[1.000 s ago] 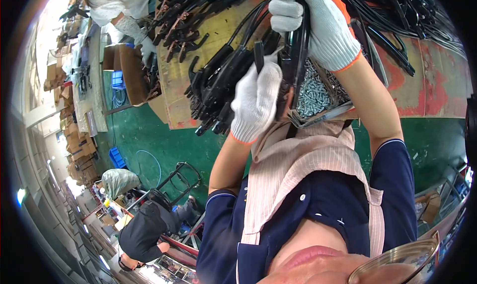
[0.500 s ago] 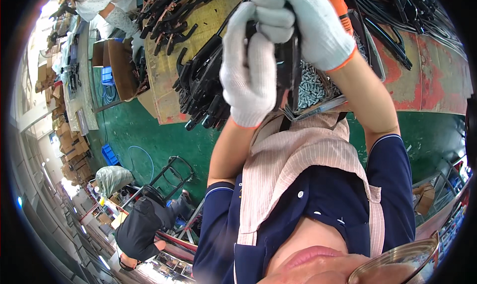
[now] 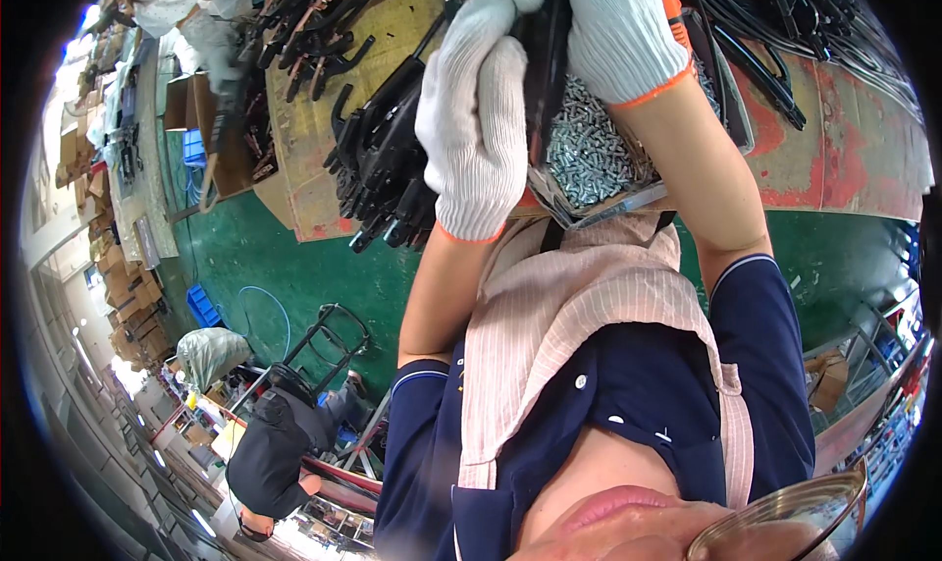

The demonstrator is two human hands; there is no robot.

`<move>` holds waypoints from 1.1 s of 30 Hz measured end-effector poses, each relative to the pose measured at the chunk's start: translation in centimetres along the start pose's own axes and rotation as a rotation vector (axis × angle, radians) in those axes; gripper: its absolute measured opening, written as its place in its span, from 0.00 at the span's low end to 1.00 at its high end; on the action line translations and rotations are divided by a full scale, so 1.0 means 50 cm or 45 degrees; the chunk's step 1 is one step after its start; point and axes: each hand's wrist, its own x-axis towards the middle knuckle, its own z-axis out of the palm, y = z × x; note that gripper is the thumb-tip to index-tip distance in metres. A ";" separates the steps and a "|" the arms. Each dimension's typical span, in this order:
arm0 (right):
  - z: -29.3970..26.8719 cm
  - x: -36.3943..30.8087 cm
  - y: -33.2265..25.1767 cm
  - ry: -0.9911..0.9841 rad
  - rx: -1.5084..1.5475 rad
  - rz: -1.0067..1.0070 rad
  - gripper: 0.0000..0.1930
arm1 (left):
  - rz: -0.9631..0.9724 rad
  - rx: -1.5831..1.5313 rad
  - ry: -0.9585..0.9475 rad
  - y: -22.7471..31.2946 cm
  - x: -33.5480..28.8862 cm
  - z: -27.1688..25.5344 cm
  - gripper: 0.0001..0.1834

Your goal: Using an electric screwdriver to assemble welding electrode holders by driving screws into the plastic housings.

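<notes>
Both my hands wear white knit gloves with orange cuffs and are raised over the near edge of the workbench. My left hand (image 3: 476, 134) is closed, thumb and fingers bent upward at the side of a long, dark part (image 3: 550, 75). My right hand (image 3: 625, 41) is across from it, its fingers curled toward the left hand and partly cut off by the top edge. What its fingertips hold is hidden. Below the hands sits an open tray (image 3: 633, 204) of small silver screws (image 3: 586, 154). An orange-bodied tool (image 3: 673, 11) shows just behind my right hand.
Black handle-like parts (image 3: 383, 159) are heaped left of my hands on the worn yellow-red bench (image 3: 785, 168). Black cables (image 3: 785, 21) lie at the far right. Another person's sleeve (image 3: 211, 46) shows at the upper left. A person in black (image 3: 270, 458) sits behind at the lower left.
Both hands have moved upward in the picture, the right one further out of the top edge. More of the screws and the dark part now shows. The view has shifted slightly.
</notes>
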 end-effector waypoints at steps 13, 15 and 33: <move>-0.234 -0.135 -0.059 0.330 -2.568 -1.017 0.28 | -1.238 -1.185 0.399 -0.010 -0.028 0.041 0.25; -0.253 -0.186 -0.042 0.517 -2.566 -0.380 0.34 | -1.297 -1.043 0.310 -0.017 -0.033 0.032 0.25; -0.247 -0.142 -0.085 -0.093 0.143 -0.601 0.23 | -1.194 -1.650 0.227 -0.048 -0.067 0.033 0.09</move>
